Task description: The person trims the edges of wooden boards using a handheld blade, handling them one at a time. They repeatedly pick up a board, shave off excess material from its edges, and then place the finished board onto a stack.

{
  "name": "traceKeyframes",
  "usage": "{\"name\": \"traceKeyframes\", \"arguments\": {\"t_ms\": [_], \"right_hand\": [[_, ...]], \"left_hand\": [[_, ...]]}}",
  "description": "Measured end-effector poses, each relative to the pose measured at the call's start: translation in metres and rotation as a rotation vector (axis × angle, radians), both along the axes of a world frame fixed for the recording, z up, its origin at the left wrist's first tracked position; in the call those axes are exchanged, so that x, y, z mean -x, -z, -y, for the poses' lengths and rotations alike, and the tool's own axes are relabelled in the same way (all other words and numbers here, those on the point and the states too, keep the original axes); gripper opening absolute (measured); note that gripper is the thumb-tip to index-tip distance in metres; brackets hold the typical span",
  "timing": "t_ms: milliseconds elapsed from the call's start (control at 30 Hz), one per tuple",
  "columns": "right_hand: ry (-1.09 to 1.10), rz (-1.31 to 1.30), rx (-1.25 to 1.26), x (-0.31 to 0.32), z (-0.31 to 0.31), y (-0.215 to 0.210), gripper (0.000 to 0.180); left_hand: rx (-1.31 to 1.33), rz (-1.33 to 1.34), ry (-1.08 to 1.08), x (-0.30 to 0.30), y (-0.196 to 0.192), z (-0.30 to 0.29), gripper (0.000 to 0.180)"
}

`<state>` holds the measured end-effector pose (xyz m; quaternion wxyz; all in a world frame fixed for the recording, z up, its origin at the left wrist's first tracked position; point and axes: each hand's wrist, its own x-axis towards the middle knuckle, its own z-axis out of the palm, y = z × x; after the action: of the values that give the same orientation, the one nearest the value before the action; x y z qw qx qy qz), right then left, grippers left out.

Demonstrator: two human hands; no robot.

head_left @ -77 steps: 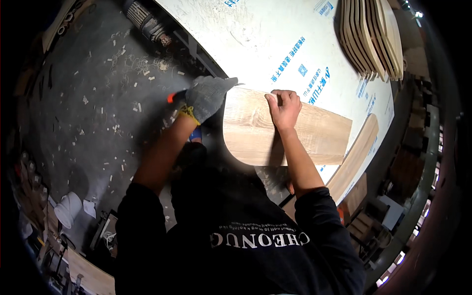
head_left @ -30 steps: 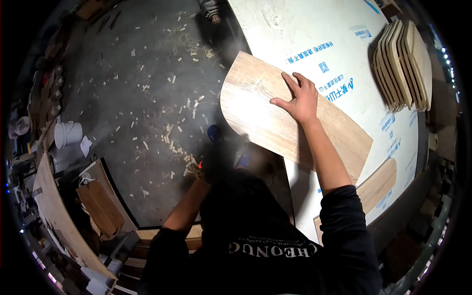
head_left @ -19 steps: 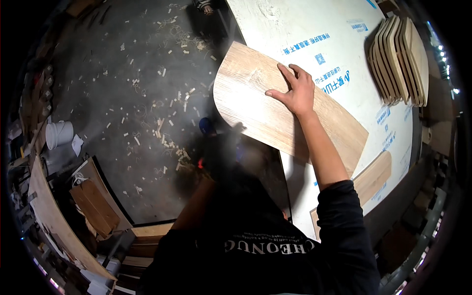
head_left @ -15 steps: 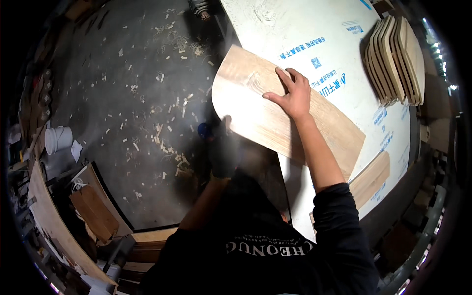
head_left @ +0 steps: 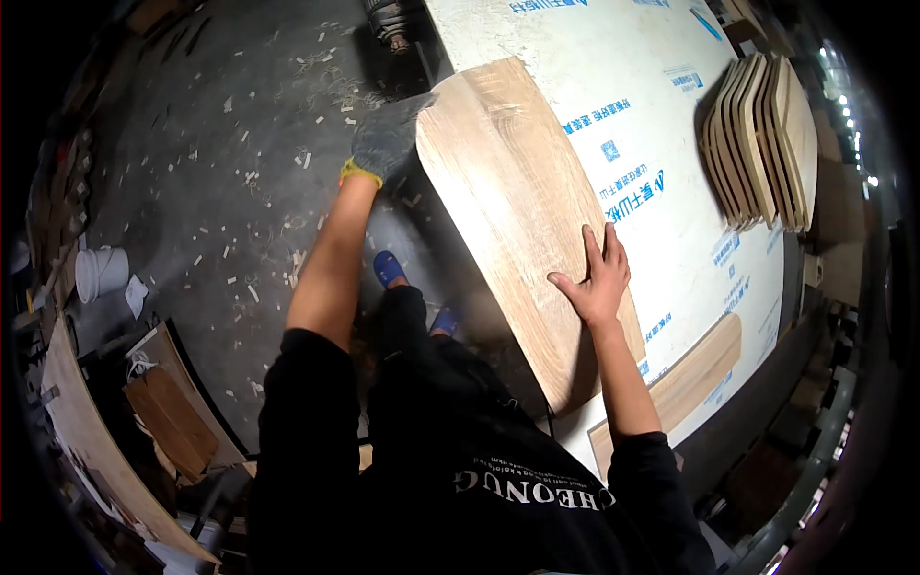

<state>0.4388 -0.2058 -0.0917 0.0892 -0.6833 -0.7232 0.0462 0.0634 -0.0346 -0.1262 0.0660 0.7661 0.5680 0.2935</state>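
Note:
A wood-grain board (head_left: 517,182) with a rounded corner lies slanting on the white table, its left side overhanging the table edge. My right hand (head_left: 601,281) rests on the board's right side with thumb and fingers spread. At the board's far left edge is my left hand (head_left: 385,146), in a dark grey glove with a yellow cuff. The glove is smeared by motion and its fingers do not show clearly, so I cannot tell whether it holds anything.
The white table (head_left: 575,57) bears blue print. Several shaped boards (head_left: 762,144) stand in a row at its far right, and a narrow wood-grain strip (head_left: 704,359) lies near right. Scraps (head_left: 251,180) litter the floor; a white bucket (head_left: 101,273) stands left.
The board has turned clockwise, its rounded end swinging away from me. My left hand has moved forward along its left edge. My right hand has come nearer, still flat on the board.

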Motion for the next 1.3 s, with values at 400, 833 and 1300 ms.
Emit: {"name": "traceKeyframes", "arguments": {"t_ms": [400,833,1300], "right_hand": [[0.004,0.076,-0.013,0.0,0.001,-0.001,0.098],[0.022,-0.009,-0.072,0.007,-0.01,-0.005,0.096],[-0.366,0.108,0.112,0.222,-0.124,-0.007,0.088]], "left_hand": [[0.297,0.272,-0.069,-0.144,-0.029,0.23,0.034],[0.021,-0.057,0.07,-0.009,0.0,0.046,0.035],[0.646,0.335,-0.265,0.025,-0.045,0.29,0.039]]}}
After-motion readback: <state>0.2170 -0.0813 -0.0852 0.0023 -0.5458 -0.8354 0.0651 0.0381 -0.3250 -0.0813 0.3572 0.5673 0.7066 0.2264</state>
